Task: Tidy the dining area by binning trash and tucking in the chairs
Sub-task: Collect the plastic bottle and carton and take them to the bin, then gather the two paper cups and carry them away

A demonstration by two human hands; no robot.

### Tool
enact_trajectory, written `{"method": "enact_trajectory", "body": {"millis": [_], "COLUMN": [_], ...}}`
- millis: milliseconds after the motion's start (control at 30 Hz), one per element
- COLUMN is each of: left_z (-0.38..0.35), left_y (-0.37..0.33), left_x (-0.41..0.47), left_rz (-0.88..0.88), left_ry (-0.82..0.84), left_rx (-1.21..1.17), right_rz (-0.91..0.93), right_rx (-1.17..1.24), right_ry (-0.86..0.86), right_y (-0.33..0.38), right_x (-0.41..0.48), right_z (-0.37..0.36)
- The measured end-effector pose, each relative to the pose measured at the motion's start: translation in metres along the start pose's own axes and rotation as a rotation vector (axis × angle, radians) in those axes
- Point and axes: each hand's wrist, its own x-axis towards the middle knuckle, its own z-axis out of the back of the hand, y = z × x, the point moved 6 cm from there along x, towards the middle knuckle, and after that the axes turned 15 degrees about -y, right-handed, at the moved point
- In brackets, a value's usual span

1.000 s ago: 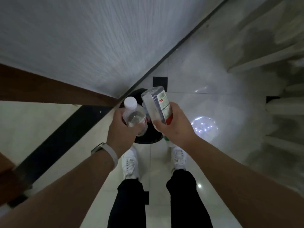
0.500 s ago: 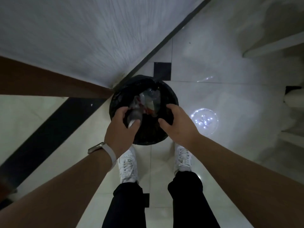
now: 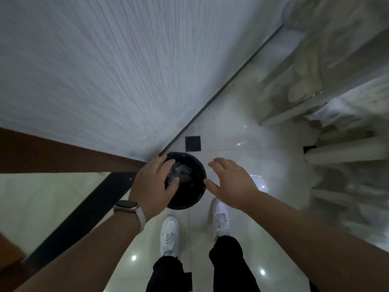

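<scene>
Below, round black bin (image 3: 190, 199) with clear plastic trash inside, left hand (image 3: 150, 184) and right hand (image 3: 230, 183) spread, empty

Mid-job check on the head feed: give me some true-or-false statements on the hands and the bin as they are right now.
1. The left hand holds a bottle. False: it is open and empty, fingers spread above the black bin.
2. The black bin stands on the floor by the wall, just ahead of the white shoes. True.
3. The right hand grips a carton. False: it is open and holds nothing.
4. Clear plastic trash lies inside the bin. True.
5. A watch sits on the right wrist. False: it is on the left wrist.
</scene>
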Motion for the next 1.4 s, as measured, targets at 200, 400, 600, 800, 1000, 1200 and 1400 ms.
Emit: {"method": "enact_trajectory", "body": {"millis": [200,400,600,800,1000,1200,1400], "left_z": [0.111,0.201,0.256,0.277,0.273,0.248,0.21], "left_y": [-0.074,-0.158,-0.249,-0.352,-0.437,-0.529,-0.61], "left_x": [-0.003,-0.021,-0.044,-0.085,-0.156,-0.257,-0.406], "left_rz": [-0.289,-0.526,-0.804,-1.082,-1.27,-1.514,-1.701], "left_ry": [-0.093,-0.15,-0.205,-0.21,-0.144,-0.1,-0.092], "left_rx": [0.171,0.108,0.031,-0.023,-0.081,-0.121,-0.186], "right_rz": [0.019,-0.108,-0.259,-0.406,-0.575,-0.737,-0.916], "right_rx": [-0.121,-0.213,-0.276,-0.388,-0.463,-0.511,-0.551], "right_ry": [-0.143,-0.318,-0.55,-0.69,-0.816,-0.929,-1.01], "right_y": [0.047,0.072,0.085,0.078,0.067,0.048,0.035], "right_x": [-0.04,-0.117,-0.196,-0.301,-0.413,-0.551,-0.723], "right_z": [0.127,0.231,0.324,0.388,0.418,0.42,0.407]}}
